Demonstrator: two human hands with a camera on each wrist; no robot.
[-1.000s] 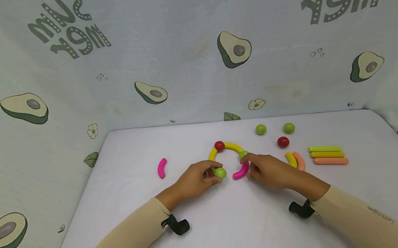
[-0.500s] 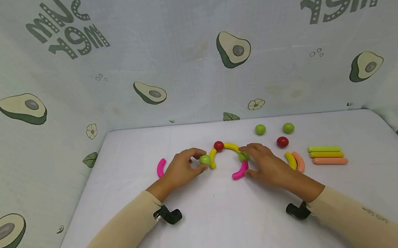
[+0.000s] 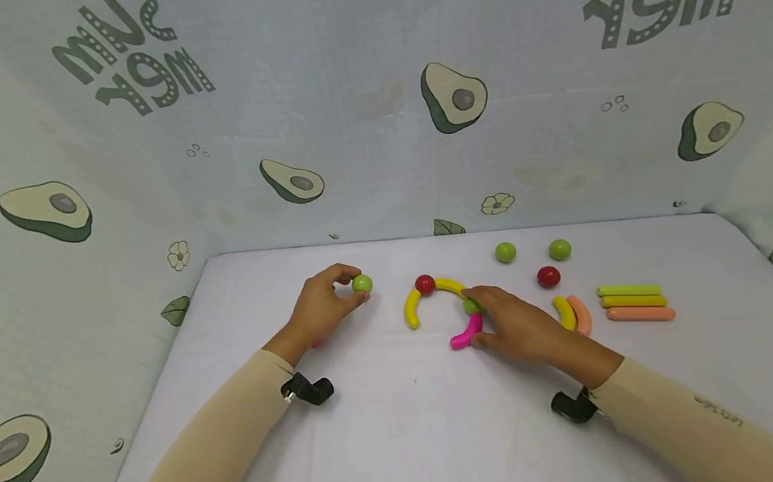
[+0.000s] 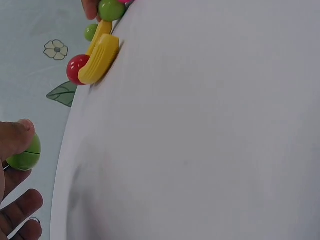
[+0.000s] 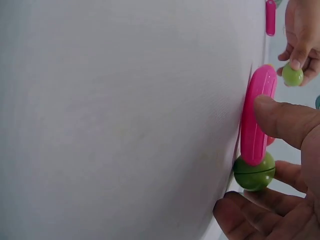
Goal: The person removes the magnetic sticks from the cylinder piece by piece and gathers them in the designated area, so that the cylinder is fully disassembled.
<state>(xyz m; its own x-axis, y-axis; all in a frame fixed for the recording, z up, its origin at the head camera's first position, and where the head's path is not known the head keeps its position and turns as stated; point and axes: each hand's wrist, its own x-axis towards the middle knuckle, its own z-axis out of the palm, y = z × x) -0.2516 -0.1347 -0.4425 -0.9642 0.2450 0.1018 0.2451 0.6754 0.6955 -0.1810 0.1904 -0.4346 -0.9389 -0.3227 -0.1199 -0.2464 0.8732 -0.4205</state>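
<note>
My left hand (image 3: 325,306) pinches a green toy ball (image 3: 362,284) between thumb and fingers, raised at the left of an arch of pieces. In that arch a red ball (image 3: 425,285) joins two curved yellow rods (image 3: 412,309). Its right side continues through a second green ball (image 5: 254,172) to a curved pink rod (image 5: 258,115). The right hand (image 3: 515,326) is spread around this end, its thumb touching the pink rod and its loose fingers behind the green ball. From the head view, those fingers partly cover that ball.
Two green balls (image 3: 505,252) and a red ball (image 3: 548,277) sit at the back right. Curved rods (image 3: 580,315) and several straight rods (image 3: 633,298) lie farther right. The left hand mostly hides another pink rod (image 3: 317,344). Behind the table hangs a printed cloth (image 3: 353,99).
My left hand has carried the green ball left and away from me, off the arch's left end. My right hand stays at the arch's right side, its fingers now more spread.
</note>
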